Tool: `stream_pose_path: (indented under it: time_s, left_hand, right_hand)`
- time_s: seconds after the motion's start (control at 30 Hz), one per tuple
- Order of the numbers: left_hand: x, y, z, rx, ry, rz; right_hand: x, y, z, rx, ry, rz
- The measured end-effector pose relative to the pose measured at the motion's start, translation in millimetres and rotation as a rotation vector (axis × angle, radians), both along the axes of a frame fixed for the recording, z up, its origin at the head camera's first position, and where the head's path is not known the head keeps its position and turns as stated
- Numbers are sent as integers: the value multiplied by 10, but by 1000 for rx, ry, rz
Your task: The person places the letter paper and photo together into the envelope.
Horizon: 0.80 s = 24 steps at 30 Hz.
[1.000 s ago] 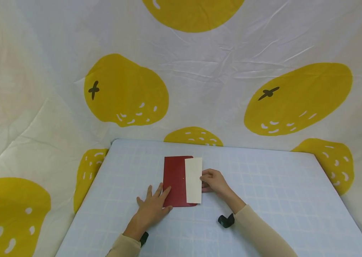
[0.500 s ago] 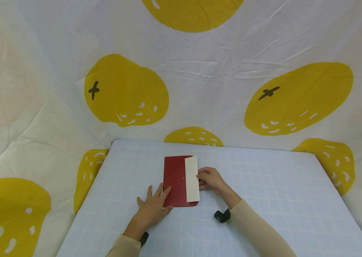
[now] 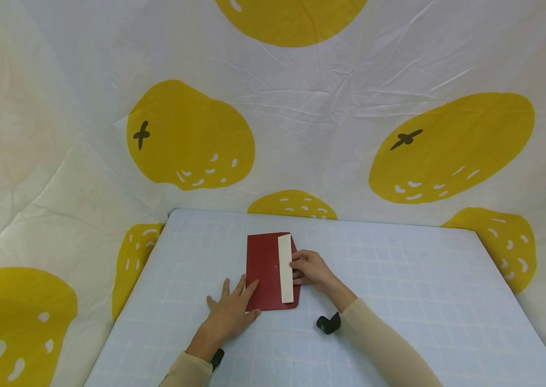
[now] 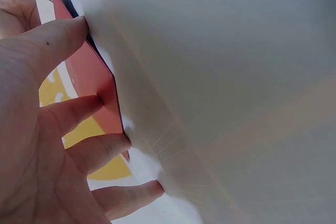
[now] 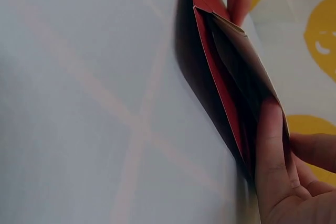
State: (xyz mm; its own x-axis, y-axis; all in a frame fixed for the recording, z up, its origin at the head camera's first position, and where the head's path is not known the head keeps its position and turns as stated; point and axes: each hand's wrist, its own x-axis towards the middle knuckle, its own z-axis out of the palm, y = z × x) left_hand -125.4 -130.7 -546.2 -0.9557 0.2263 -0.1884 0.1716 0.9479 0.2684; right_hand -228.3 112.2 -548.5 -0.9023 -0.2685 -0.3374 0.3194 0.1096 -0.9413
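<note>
A red envelope (image 3: 260,263) lies on the table before me, its rounded flap showing on the right. A white card (image 3: 285,269) sticks out of the envelope as a narrow upright strip; its left part is hidden inside. My right hand (image 3: 316,271) pinches the card's right edge; in the right wrist view the thumb and a finger lie on either side of the card (image 5: 257,69). My left hand (image 3: 228,316) lies with spread fingers at the envelope's lower left corner, fingertips touching it. In the left wrist view the red envelope (image 4: 92,74) shows behind those fingers.
The table (image 3: 408,279) wears a pale blue checked cloth. Behind and at the sides hangs a white curtain (image 3: 302,140) printed with yellow fruit. A black wrist device (image 3: 328,323) sits by the right sleeve.
My right hand has moved left with the card, and the visible white strip has grown narrower as the card slid into the envelope. The left hand has stayed in place.
</note>
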Motion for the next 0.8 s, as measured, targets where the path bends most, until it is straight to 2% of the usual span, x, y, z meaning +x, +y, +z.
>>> stream_pose_path:
  time_s: [0.3,0.6,0.8]
  left_hand:
    - [-7,-8,-11,-6,-3,8]
    - [8,-6,29,12,-11,3]
    - [8,-7,24,15,-2,-3]
  right_hand:
    - [-1,-64,23,4,-12,8]
    - [-10,-175,34,-15,-10,35]
    - [-14,-233,25,27,14,36]
